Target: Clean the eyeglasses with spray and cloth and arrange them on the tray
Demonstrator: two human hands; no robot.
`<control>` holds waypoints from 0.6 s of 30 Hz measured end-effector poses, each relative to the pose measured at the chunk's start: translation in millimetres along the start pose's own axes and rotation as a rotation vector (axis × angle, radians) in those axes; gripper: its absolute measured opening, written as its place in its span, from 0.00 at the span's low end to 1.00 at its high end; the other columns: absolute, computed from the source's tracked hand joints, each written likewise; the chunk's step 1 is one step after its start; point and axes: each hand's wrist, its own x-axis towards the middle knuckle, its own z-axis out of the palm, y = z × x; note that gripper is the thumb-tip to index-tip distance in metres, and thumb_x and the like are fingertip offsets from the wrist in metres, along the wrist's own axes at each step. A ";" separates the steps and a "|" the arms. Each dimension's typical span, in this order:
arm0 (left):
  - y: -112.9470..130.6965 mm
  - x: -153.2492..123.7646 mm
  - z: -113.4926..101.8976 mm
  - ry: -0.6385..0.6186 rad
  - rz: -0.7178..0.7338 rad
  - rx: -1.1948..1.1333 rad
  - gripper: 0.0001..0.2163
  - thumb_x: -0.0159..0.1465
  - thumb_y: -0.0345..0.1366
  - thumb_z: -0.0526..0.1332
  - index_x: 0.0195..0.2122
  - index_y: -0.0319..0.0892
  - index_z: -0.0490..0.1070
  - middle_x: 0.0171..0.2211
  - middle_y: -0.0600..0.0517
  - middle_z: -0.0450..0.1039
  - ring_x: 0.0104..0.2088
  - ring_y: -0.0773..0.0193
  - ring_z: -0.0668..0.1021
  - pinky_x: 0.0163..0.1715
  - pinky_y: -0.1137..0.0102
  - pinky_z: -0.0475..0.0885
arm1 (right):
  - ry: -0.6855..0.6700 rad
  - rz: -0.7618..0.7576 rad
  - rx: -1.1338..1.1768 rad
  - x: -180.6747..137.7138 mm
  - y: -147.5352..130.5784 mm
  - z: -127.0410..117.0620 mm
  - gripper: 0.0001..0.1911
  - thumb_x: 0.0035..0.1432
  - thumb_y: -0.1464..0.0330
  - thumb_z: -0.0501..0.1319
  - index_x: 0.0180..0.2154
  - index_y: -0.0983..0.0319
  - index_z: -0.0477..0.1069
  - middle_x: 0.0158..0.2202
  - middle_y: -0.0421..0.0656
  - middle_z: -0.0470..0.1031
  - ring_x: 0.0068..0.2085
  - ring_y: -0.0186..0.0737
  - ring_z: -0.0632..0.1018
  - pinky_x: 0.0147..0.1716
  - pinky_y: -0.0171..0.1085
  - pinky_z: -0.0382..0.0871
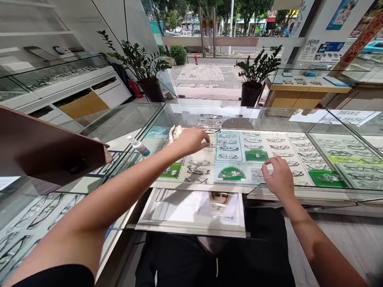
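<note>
My left hand [191, 141] reaches over the glass counter [179, 113], its fingertips pinched on a thin, clear piece that looks like part of a pair of eyeglasses [214, 144]. Just beyond it, several glasses frames [209, 122] lie in a row on the glass top. A pale cloth [174, 133] is partly hidden behind my left wrist. My right hand [279, 177] hovers near the counter's front edge, with thumb and forefinger curved and a gap between them; nothing shows in it. Rows of eyeglasses [229, 148] lie on cards under the glass.
A white spray bottle [138, 146] stands left of my forearm. Below the counter edge a drawer [167, 209] is pulled out over my lap, holding a printed sheet [221, 209]. A dark brown panel [44, 143] juts in from the left. Potted plants [253, 79] stand beyond.
</note>
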 end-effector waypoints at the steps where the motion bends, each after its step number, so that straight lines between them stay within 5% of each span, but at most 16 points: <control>1: 7.4 -16.1 -7.3 -0.029 0.032 -0.031 0.09 0.70 0.41 0.66 0.43 0.48 0.87 0.44 0.50 0.87 0.42 0.57 0.81 0.39 0.65 0.68 | 0.001 -0.003 0.001 0.1 0.0 -0.1 0.04 0.68 0.65 0.60 0.39 0.57 0.71 0.42 0.47 0.78 0.45 0.53 0.75 0.43 0.48 0.68; 6: 46.1 -97.4 -15.2 -0.391 0.158 -0.388 0.07 0.69 0.40 0.67 0.40 0.50 0.87 0.40 0.53 0.87 0.40 0.60 0.83 0.38 0.69 0.69 | 0.006 -0.007 -0.009 0.2 -0.3 -0.9 0.05 0.69 0.65 0.60 0.39 0.57 0.71 0.42 0.47 0.78 0.45 0.53 0.75 0.43 0.48 0.68; 11: 53.7 -137.8 68.2 -0.623 0.091 -0.505 0.06 0.68 0.39 0.68 0.41 0.50 0.87 0.40 0.52 0.86 0.40 0.60 0.83 0.35 0.70 0.68 | 0.015 -0.027 -0.022 0.1 0.8 -0.8 0.04 0.68 0.65 0.60 0.38 0.57 0.71 0.42 0.48 0.78 0.45 0.54 0.76 0.43 0.49 0.68; 13: 45.1 -136.3 111.3 -0.563 0.074 -0.424 0.06 0.67 0.36 0.68 0.40 0.50 0.86 0.38 0.52 0.85 0.39 0.60 0.83 0.37 0.69 0.69 | 0.013 -0.031 -0.021 0.1 1.5 -0.7 0.04 0.68 0.65 0.60 0.38 0.57 0.71 0.42 0.48 0.79 0.45 0.55 0.76 0.44 0.49 0.68; 15: 31.1 -123.9 146.3 -0.329 0.094 -0.228 0.06 0.68 0.34 0.66 0.40 0.48 0.85 0.39 0.50 0.84 0.40 0.58 0.82 0.39 0.67 0.70 | 0.011 -0.033 -0.020 0.0 2.0 -0.7 0.04 0.68 0.65 0.60 0.38 0.57 0.71 0.43 0.49 0.79 0.46 0.55 0.76 0.44 0.49 0.68; 18: 3.1 -89.5 177.4 -0.163 0.046 -0.130 0.11 0.73 0.32 0.59 0.43 0.44 0.84 0.43 0.42 0.81 0.47 0.51 0.80 0.47 0.59 0.69 | 0.013 -0.026 -0.032 -0.3 2.4 -0.7 0.04 0.68 0.65 0.60 0.39 0.57 0.72 0.43 0.48 0.79 0.45 0.55 0.76 0.43 0.49 0.68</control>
